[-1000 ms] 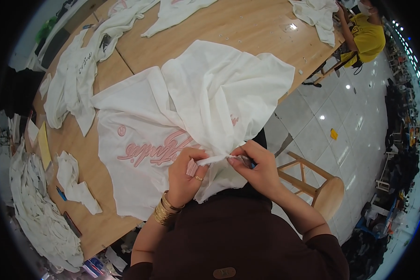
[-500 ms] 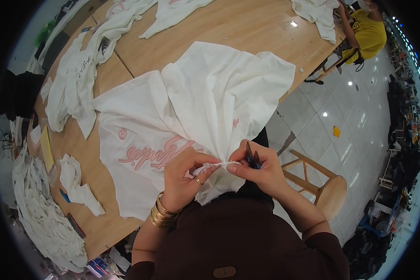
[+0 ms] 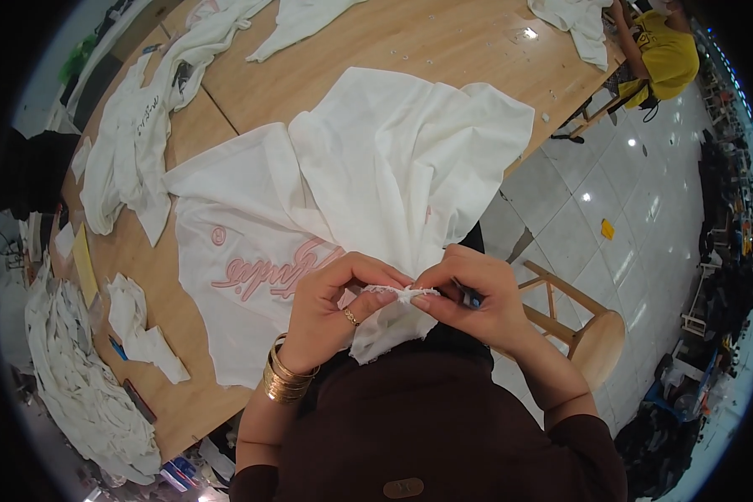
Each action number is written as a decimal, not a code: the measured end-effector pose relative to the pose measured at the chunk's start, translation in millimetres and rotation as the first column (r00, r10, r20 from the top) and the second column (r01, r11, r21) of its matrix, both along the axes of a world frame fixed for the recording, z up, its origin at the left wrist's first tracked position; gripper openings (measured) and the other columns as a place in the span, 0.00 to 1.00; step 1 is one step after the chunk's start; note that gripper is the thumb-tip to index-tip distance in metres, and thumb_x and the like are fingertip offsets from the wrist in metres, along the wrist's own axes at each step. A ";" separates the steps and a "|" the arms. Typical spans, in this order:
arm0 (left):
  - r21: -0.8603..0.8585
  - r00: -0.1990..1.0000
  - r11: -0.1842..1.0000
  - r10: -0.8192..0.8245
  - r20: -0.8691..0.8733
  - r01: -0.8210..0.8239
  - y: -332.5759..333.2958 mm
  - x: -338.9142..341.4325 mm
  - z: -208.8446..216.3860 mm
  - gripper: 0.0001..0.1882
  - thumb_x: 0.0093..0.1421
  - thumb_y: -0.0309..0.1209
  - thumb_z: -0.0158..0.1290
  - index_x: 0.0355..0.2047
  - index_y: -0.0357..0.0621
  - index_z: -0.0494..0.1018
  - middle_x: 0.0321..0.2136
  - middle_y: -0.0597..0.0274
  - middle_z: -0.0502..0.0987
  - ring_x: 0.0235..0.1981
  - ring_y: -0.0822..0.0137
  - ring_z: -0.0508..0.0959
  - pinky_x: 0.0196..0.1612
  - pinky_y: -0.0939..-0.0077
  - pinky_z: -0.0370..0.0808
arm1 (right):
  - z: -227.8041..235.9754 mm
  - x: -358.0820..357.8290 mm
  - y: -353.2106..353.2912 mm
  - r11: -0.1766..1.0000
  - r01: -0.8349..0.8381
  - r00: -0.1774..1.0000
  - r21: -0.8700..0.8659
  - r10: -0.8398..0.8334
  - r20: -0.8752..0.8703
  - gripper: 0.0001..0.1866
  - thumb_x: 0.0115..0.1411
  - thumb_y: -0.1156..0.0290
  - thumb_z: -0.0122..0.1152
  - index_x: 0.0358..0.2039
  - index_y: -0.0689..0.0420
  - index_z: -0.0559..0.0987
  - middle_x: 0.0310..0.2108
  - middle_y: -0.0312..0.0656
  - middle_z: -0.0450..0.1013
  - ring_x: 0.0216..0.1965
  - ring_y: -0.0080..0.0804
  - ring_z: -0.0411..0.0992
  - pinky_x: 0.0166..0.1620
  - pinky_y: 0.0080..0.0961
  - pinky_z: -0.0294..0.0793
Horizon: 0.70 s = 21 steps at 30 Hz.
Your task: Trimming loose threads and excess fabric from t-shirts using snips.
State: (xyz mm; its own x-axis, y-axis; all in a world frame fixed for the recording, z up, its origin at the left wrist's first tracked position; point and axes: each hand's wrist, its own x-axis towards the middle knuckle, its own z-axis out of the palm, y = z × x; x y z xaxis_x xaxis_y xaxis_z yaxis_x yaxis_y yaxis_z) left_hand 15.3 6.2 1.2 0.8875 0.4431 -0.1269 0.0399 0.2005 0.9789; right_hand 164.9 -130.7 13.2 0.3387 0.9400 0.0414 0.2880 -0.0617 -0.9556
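A white garment (image 3: 410, 151) with pink raised lettering spreads over the table edge in front of me, and its near end is gathered up between my hands. My left hand (image 3: 335, 305), with a ring and gold bangles, is closed on the frayed seam edge in finger and thumb. Right beside it, my right hand (image 3: 477, 297) pinches the same edge. Tucked in the palm of that hand is a pair of thread snips (image 3: 470, 297), with blue handles; its blades are mostly hidden by the fingers.
More white garments (image 3: 134, 159) lie at the far left of the wooden table (image 3: 443, 38). A heap of white cloth (image 3: 84, 385) sits at the near left. A wooden stool (image 3: 594, 343) stands to my right. A person in yellow (image 3: 665, 54) sits at the far right.
My right hand has turned, so the snips' dark blades, visible before, are now mostly hidden. The fingers have shifted slightly along the seam, and the lettered cloth has crumpled a little more.
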 end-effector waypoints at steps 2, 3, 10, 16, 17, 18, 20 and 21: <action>0.027 0.999 1.000 -0.010 -0.036 0.011 1.3 -0.3 -1.2 0.06 0.52 0.22 0.55 0.32 0.41 0.75 0.30 0.63 0.77 0.32 0.73 0.75 0.37 0.81 0.70 | 3.4 -3.4 1.8 0.998 0.054 0.998 0.029 -0.055 0.034 0.09 0.45 0.78 0.66 0.29 0.56 0.77 0.19 0.33 0.64 0.18 0.19 0.60 0.22 0.16 0.57; 0.055 0.997 0.998 -0.017 -0.070 0.021 1.7 -0.2 -1.9 0.06 0.53 0.22 0.55 0.32 0.41 0.74 0.29 0.64 0.77 0.32 0.74 0.75 0.37 0.82 0.69 | 5.1 -4.6 2.2 0.993 0.105 0.992 0.062 -0.109 0.070 0.10 0.45 0.78 0.67 0.29 0.56 0.77 0.17 0.31 0.61 0.16 0.18 0.57 0.20 0.16 0.54; 0.180 0.996 0.982 -0.037 -0.076 0.051 -1.4 5.3 2.8 0.05 0.53 0.22 0.55 0.32 0.40 0.74 0.29 0.64 0.77 0.31 0.74 0.75 0.36 0.82 0.70 | 5.8 -1.3 -0.7 0.994 0.037 0.968 0.105 -0.061 0.244 0.11 0.43 0.78 0.68 0.29 0.54 0.77 0.16 0.31 0.62 0.15 0.19 0.59 0.18 0.16 0.55; 0.215 0.996 0.974 -0.050 -0.075 0.065 -0.9 7.5 10.2 0.06 0.52 0.21 0.55 0.32 0.41 0.75 0.29 0.64 0.77 0.31 0.74 0.76 0.36 0.82 0.70 | -4.1 1.8 -3.5 0.971 -0.008 0.933 0.241 -0.079 0.351 0.12 0.41 0.79 0.68 0.28 0.55 0.77 0.16 0.32 0.65 0.15 0.21 0.62 0.16 0.17 0.56; 0.251 0.996 0.965 -0.054 -0.073 0.071 -0.5 7.7 11.5 0.06 0.52 0.21 0.55 0.31 0.41 0.75 0.29 0.64 0.77 0.30 0.73 0.76 0.36 0.81 0.70 | -4.7 1.8 -3.8 0.966 -0.012 0.925 0.258 -0.087 0.369 0.12 0.40 0.80 0.68 0.28 0.55 0.77 0.16 0.32 0.65 0.15 0.22 0.63 0.16 0.18 0.56; 0.287 0.996 0.955 -0.059 -0.071 0.077 -0.3 7.9 12.9 0.06 0.52 0.21 0.55 0.31 0.41 0.75 0.28 0.64 0.77 0.30 0.72 0.76 0.35 0.81 0.70 | -5.3 1.8 -4.1 0.961 -0.016 0.918 0.275 -0.095 0.386 0.12 0.40 0.80 0.68 0.28 0.56 0.77 0.16 0.32 0.65 0.15 0.22 0.63 0.16 0.18 0.56; 0.366 0.996 0.928 -0.053 -0.074 0.077 -1.2 9.0 15.9 0.06 0.51 0.21 0.56 0.31 0.42 0.75 0.28 0.64 0.77 0.30 0.71 0.75 0.35 0.81 0.70 | -5.4 1.6 -4.4 0.957 -0.026 0.905 0.289 -0.100 0.413 0.13 0.39 0.80 0.68 0.28 0.56 0.78 0.15 0.32 0.65 0.14 0.22 0.63 0.15 0.18 0.56; 0.442 0.996 0.894 -0.048 -0.075 0.076 -1.9 9.8 17.1 0.06 0.51 0.21 0.57 0.31 0.42 0.76 0.28 0.65 0.77 0.29 0.71 0.75 0.34 0.81 0.70 | -5.5 1.6 -4.7 0.952 -0.036 0.891 0.303 -0.106 0.441 0.13 0.38 0.80 0.68 0.28 0.56 0.78 0.15 0.32 0.64 0.14 0.22 0.63 0.15 0.18 0.56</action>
State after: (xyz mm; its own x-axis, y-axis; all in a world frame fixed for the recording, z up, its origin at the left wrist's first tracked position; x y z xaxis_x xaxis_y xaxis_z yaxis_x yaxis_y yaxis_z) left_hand 25.0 4.3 18.3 0.9118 0.4104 0.0159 0.1000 -0.2594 0.9606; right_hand 166.5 -135.3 7.7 0.2491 0.8472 0.4693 0.6910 0.1840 -0.6990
